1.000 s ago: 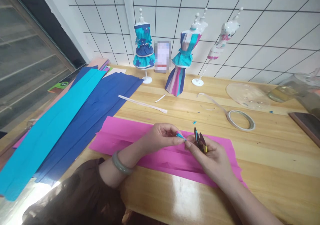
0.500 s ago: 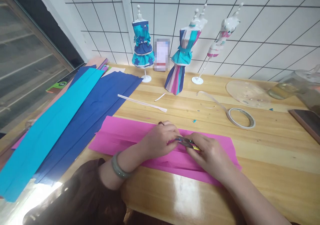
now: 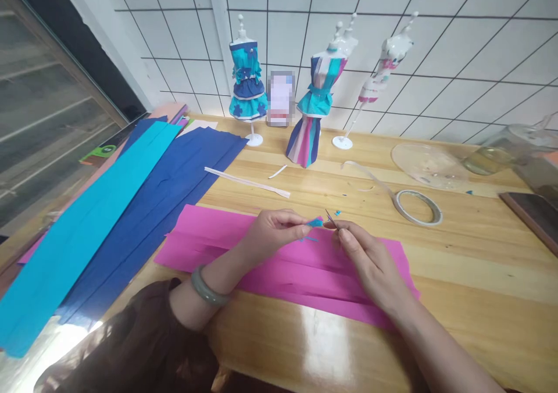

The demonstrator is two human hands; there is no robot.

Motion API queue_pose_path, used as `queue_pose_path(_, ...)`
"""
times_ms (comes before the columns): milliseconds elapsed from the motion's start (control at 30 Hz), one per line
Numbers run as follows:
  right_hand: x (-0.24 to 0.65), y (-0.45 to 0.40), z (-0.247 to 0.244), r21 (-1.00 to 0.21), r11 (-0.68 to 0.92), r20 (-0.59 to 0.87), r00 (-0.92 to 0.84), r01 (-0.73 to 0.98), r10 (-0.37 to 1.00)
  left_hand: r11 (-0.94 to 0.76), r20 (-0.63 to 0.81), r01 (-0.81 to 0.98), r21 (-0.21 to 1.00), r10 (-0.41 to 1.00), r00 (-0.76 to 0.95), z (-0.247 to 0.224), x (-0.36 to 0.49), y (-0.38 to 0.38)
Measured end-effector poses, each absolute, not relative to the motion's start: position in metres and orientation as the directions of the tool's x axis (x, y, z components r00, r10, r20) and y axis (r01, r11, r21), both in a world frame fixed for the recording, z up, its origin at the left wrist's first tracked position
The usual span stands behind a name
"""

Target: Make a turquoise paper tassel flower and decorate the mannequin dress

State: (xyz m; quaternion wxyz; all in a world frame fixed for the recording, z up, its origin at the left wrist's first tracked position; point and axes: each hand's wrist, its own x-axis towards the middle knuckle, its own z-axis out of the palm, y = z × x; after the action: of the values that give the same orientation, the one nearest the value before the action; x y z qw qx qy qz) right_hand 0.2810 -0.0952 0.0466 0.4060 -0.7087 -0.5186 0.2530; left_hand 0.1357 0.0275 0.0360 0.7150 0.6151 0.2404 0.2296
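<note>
Between thumb and fingers, my left hand [image 3: 279, 230] pinches a small blue piece of crepe paper [image 3: 315, 222], its tip sticking out to the right. My right hand [image 3: 364, 250] is closed around a pair of scissors [image 3: 331, 218], with the thin blades pointing up and left, just beside the blue piece. Below both hands lies a wide pink crepe paper sheet [image 3: 209, 236], creased lengthwise. A thin blue sliver [image 3: 310, 239] rests on the pink sheet under my left fingertips. The scissors' handles are mostly hidden in my right hand.
Blue and turquoise crepe sheets [image 3: 108, 189] cover the left side. Small dress forms [image 3: 248, 79] stand along the tiled wall, near a blurred phone [image 3: 281, 99]. A tape roll [image 3: 418, 208], a clear round plate [image 3: 422, 160] and a dark phone-like slab [image 3: 527, 215] lie to the right.
My hands have risen slightly and drawn apart. The scissors have turned upward from lying flat. The blue piece now shows at my left fingertips, and a blue sliver lies on the pink sheet.
</note>
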Motion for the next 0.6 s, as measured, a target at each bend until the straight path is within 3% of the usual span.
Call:
queue_pose_path(100,0.2790,-0.0952,0.0472,-0.840,-0.140,0.036,0.311,0.525,0.950,0.258,-0.116,-0.066,0.964,0.631,0.767,0.0372,0.1365,0.0273)
queue_pose_path(233,0.2759,-0.0953,0.0494,-0.852,-0.130,0.022,0.282,0.507,0.959,0.293,-0.117,-0.088,0.952,0.614,0.781,0.0380,0.1365,0.0264)
queue_pose_path(433,0.2730,-0.0973,0.0530,-0.863,-0.142,-0.001,0.279,0.486,0.960,0.287,-0.119,-0.079,0.955,0.612,0.782,0.0386,0.1367,0.0249)
queue_pose_path(600,0.2725,-0.0958,0.0526,-0.869,-0.134,0.000,0.270,0.476,0.963,0.163,-0.040,-0.068,0.984,0.584,0.811,0.0341,0.1362,0.0246)
